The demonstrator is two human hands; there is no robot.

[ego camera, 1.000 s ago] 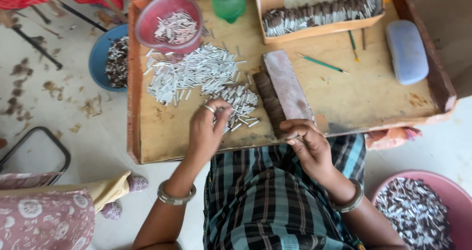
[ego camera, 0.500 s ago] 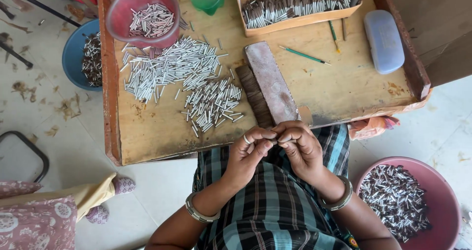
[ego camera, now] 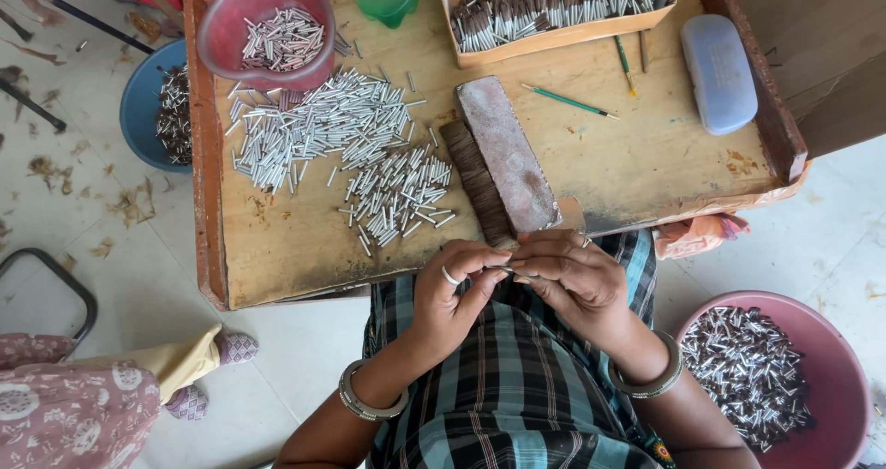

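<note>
Metal tube, small, silver, pinched between fingertips of both hands at near edge of wooden tray. Left hand fingers curled closed on it; right hand likewise. Long axis left-right; mostly hidden.

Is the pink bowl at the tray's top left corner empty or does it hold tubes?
Not empty: the pink bowl holds a small heap of silver tubes covering only part of its bottom, well below the rim.

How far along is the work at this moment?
Done: a pink tub and a tray hold tubes with dark bristle tips. In hand: left hand and right hand meet over one small piece. Left: a large pile of bare metal tubes on the board.
</note>
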